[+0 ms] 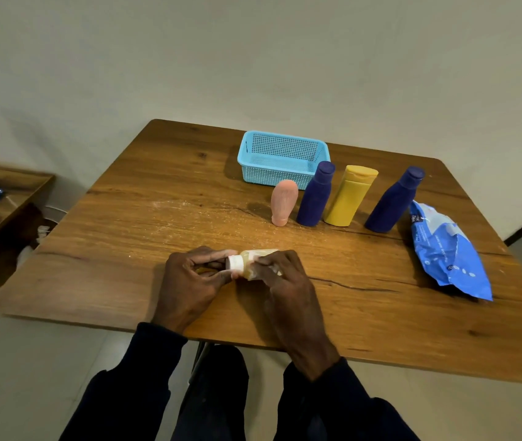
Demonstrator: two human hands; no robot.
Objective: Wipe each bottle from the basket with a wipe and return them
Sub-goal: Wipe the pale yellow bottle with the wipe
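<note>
Grip: left hand [189, 278] pinches the white cap [234, 262] of a small amber bottle [246, 259], thumb and fingertips curled on it. Right hand [285, 281] is wrapped over the bottle body with a white wipe [275, 270] bunched under the fingers (only scraps of wipe show). The bottle lies sideways, cap toward 9 o'clock, at the near middle of the wooden table [157, 202]. Whether it touches the tabletop I cannot tell.

From the held bottle outward:
- 1 o'clock: pink tube [283, 202], standing on its cap.
- Just to its right, first dark blue bottle [315, 195], then yellow bottle [348, 197], both upright and close together.
- 2 o'clock: second dark blue bottle [393, 202], upright, set apart from the yellow one.
- 12 to 1 o'clock, behind the row: light blue mesh basket [246, 160]. All four containers stand outside it.
- 3 o'clock, near the table's right edge: crumpled blue wipe pack [447, 253], lying flat.
- 9 to 10 o'clock, off the table: low wooden side table [4, 211].
</note>
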